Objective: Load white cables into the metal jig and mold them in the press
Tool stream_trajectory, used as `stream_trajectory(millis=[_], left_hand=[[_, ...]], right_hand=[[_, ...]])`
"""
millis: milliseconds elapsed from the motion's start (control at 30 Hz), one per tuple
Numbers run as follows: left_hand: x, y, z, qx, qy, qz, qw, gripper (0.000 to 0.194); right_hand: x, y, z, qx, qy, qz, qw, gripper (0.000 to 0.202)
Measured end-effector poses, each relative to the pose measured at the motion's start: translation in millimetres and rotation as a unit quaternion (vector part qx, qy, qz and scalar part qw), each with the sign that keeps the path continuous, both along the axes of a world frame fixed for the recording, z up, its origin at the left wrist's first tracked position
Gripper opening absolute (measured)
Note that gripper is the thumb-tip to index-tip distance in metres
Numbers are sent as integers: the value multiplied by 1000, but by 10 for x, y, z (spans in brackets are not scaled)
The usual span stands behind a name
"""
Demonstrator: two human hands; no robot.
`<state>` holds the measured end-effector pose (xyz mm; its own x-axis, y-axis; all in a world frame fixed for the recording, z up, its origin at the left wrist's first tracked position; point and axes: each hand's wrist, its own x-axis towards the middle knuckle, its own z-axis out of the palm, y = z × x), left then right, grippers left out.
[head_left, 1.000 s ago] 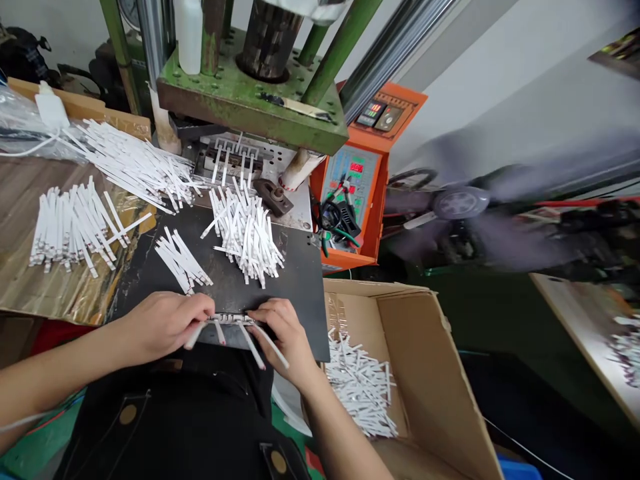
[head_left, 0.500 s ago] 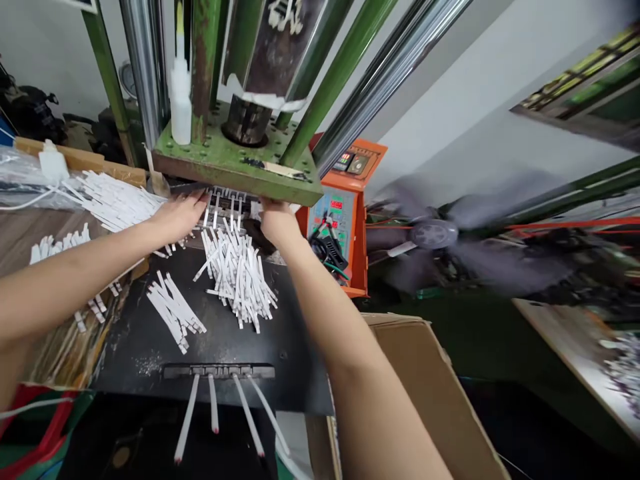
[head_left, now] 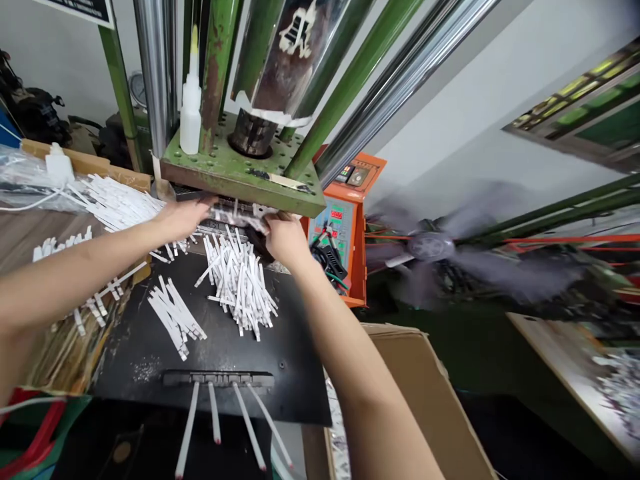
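Observation:
Under the green press plate (head_left: 240,180), both my hands grip a light, narrow mould bar (head_left: 235,217), blurred by motion. My left hand (head_left: 184,219) has its fingers closed at the bar's left end; the fingertips are blurred. At the right end my right hand (head_left: 286,239) pinches it with thumb and fingers, partly below the plate's edge. Just in front of the bar lies a heap of short white cable pieces (head_left: 240,283). A smaller bunch of white pieces (head_left: 176,313) rests to its left on the black plate (head_left: 240,353).
A second mould bar (head_left: 175,379) with several white cables sits at the black plate's front. More white cables (head_left: 120,203) lie at left. A white dropper bottle (head_left: 191,120) stands on the press. An orange control box (head_left: 357,247), a cardboard box (head_left: 415,373) and a spinning fan (head_left: 431,240) are at right.
The bar between my hands has lifted and tilted, and the white pieces on it no longer show distinctly. My right hand has moved slightly right and nearer. The camera view has shifted a little.

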<state>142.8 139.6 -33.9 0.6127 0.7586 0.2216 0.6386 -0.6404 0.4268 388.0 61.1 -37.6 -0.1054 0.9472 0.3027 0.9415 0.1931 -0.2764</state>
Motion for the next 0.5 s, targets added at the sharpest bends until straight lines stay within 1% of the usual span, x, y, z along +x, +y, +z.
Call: stream_trajectory(millis=[33, 67, 133, 167, 200, 233, 267, 300, 333, 367, 400, 433, 467, 500], left_hand=[[-40, -210, 2, -2, 11, -29, 1000, 31], [-69, -443, -2, -5, 21, -68, 997, 30], [-82, -928, -26, -14, 33, -149, 988, 31], [-68, -1154, -43, -16, 42, -183, 982, 30], [-45, -1354, -63, -17, 53, -208, 977, 29], [-20, -1521, -84, -18, 66, -224, 972, 27], [3, -1651, -107, -18, 79, -232, 969, 25], [20, -1746, -130, -18, 93, -234, 968, 24], [29, -1810, -154, -18, 106, -232, 967, 23], [30, -1850, -176, -17, 118, -231, 966, 21], [25, -1872, -198, -12, 129, -230, 965, 19], [18, -1885, -216, -6, 139, -228, 964, 17], [10, -1895, -230, 1, 145, -227, 963, 15], [4, -1905, -239, 7, 148, -226, 963, 15]], right_hand=[[21, -254, 61, -7, 11, 44, 999, 19], [23, -516, 120, -7, 36, 93, 995, 24], [-44, -1010, 200, 6, 97, 168, 981, 40], [-106, -1224, 207, 17, 118, 192, 974, 41], [-175, -1411, 190, 26, 126, 208, 970, 37], [-238, -1568, 150, 36, 124, 219, 967, 32], [-281, -1696, 96, 51, 122, 219, 967, 31], [-297, -1793, 38, 80, 129, 198, 968, 35], [-282, -1856, -13, 126, 150, 154, 968, 41], [-241, -1879, -47, 182, 183, 89, 962, 48], [-183, -1858, -57, 236, 221, 18, 946, 54], [-120, -1791, -45, 271, 255, -44, 927, 57], [-66, -1679, -13, 273, 278, -80, 917, 58], [-30, -1535, 30, 240, 290, -84, 923, 55]])
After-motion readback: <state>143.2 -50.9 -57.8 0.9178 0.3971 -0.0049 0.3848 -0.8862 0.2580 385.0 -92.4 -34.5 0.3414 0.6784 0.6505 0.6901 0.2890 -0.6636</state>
